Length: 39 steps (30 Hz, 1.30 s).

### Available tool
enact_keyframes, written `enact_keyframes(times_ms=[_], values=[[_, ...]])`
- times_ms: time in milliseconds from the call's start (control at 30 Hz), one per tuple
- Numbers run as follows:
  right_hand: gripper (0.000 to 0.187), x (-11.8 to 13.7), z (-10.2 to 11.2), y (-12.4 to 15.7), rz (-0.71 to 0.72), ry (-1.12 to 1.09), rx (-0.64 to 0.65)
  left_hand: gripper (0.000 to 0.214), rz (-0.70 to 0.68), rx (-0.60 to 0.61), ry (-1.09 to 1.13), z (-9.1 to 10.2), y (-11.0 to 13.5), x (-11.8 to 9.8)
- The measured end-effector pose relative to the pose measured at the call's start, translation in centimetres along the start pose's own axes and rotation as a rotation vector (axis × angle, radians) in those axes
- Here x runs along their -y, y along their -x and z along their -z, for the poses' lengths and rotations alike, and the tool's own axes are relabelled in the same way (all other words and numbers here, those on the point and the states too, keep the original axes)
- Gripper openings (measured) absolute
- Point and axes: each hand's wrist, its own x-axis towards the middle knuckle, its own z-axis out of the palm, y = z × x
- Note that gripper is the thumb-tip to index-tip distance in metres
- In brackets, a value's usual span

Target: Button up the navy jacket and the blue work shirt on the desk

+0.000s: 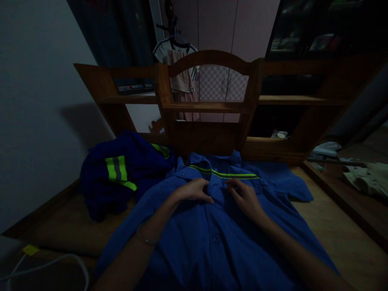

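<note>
Two blue garments, two hands.
One shirt (pixel 212 242) laid flat, my left hand (pixel 194 190) and right hand (pixel 246 199) both pinching its front; one striped garment (pixel 121 173) bunched beside.

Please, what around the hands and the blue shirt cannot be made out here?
1. Head view: placket top of the blue shirt, covered by the left hand and right hand; buttoned or not, cannot tell.
2. Head view: shirt hem, cut off by the bottom edge.
3. Head view: dark blue garment, heaped; folds hide its kind.
4. Head view: white things on the shelf, too dark and small.
</note>
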Motion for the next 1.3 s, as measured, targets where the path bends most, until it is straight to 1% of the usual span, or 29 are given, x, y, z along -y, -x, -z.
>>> enact_keyframes(times_ms=[133, 200, 333, 467, 567, 633, 733, 833, 933, 1100, 1167, 1300], values=[[0.022, 0.0, 0.0, 0.1, 0.017, 0.017, 0.006, 0.040, -0.050, 0.126, 0.242, 0.7, 0.1, 0.2], [0.021, 0.0, 0.0, 0.1, 0.030, 0.023, 0.008, 0.036, -0.073, 0.185, 0.315, 1.0, 0.2, 0.2], [0.021, 0.2, 0.1, 0.2, 0.047, 0.025, 0.020, 0.031, -0.085, 0.236, 0.361, 1.5, 0.4, 0.0], [0.023, 0.4, 0.3, 0.2, 0.061, 0.024, 0.038, 0.032, -0.112, 0.259, 0.334, 1.3, 0.4, 0.1], [0.028, 0.4, 0.4, 0.1, 0.065, 0.023, 0.055, 0.033, -0.098, 0.206, 0.265, 0.8, 0.2, 0.2], [0.031, 0.5, 0.4, 0.2, 0.064, 0.024, 0.057, 0.032, -0.108, 0.112, 0.167, 0.4, 0.2, 0.1], [0.032, 0.5, 0.4, 0.2, 0.064, 0.021, 0.065, 0.027, -0.158, -0.023, 0.011, -0.1, 0.2, -0.6], [0.031, 0.5, 0.4, 0.2, 0.059, 0.021, 0.066, 0.025, -0.160, -0.082, -0.054, -0.4, 0.3, -1.2], [0.030, 0.4, 0.3, 0.2, 0.059, 0.026, 0.065, 0.027, -0.147, -0.066, -0.033, -0.2, 0.4, -1.4], [0.031, 0.4, 0.2, 0.2, 0.061, 0.027, 0.068, 0.029, -0.149, 0.050, 0.128, 0.4, 0.4, -0.8], [0.030, 0.4, 0.2, 0.2, 0.062, 0.032, 0.068, 0.029, -0.141, 0.045, 0.148, 0.4, 0.4, -0.7], [0.029, 0.5, 0.2, 0.2, 0.068, 0.030, 0.072, 0.025, -0.167, -0.032, 0.139, 0.0, 0.3, -0.6]])
